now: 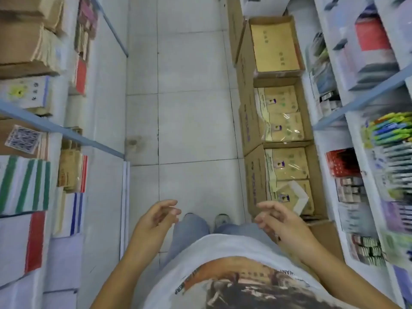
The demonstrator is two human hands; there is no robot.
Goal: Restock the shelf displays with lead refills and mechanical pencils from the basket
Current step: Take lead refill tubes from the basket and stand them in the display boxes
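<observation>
Tiled aisle (191, 121), cardboard boxes (283, 130) alongside

both forearms bare, extended forward and down from the torso, held apart at waist level. left hand (156, 221) empty, palm turned inward, fingers loosely curled and slightly spread. right hand (281, 221) empty, palm turned inward toward the left, fingers relaxed and partly curled. no contact between the hands. legs and one shoe tip visible below, between them.

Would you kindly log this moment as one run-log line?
left hand: open, empty | right hand: open, empty | basket: not visible | colourful pens on right white shelf | brown cardboard boxes on floor
</observation>
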